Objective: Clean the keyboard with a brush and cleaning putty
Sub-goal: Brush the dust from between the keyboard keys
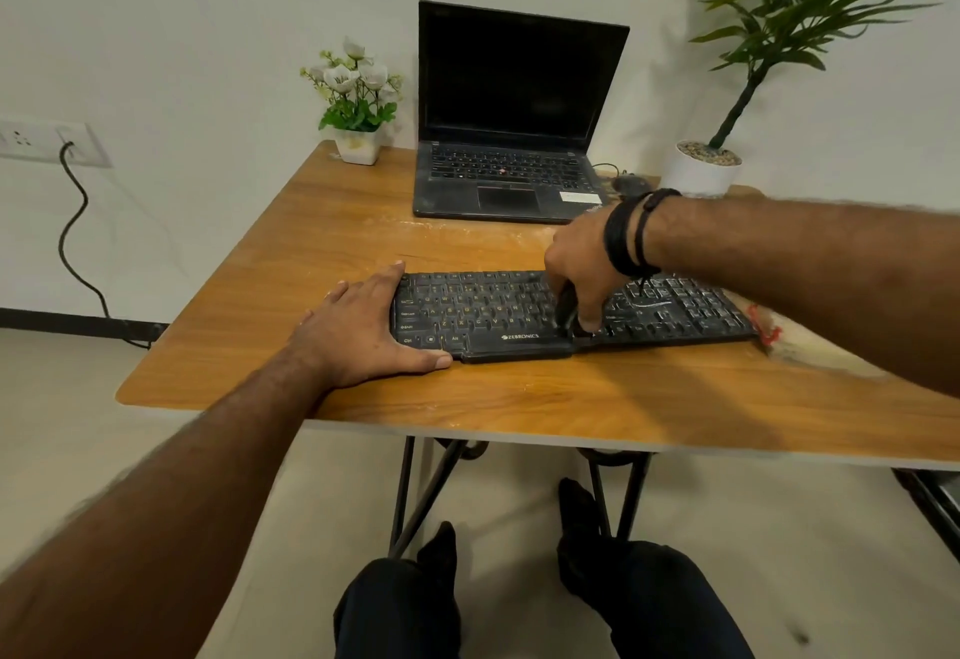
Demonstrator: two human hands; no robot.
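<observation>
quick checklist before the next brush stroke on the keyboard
1. Keyboard steadied: ok, left hand lies flat against its left end.
2. Brush gripped: ok, right hand is closed on it, near the keyboard's middle.
3. Brush tip on the keys: cannot tell, the hand hides it.
4. Keyboard flat on the table: ok.
5. Laptop clear of the stroke: ok, it stands behind, apart from the keyboard.
6. Putty within reach: cannot tell, none clearly visible.
</observation>
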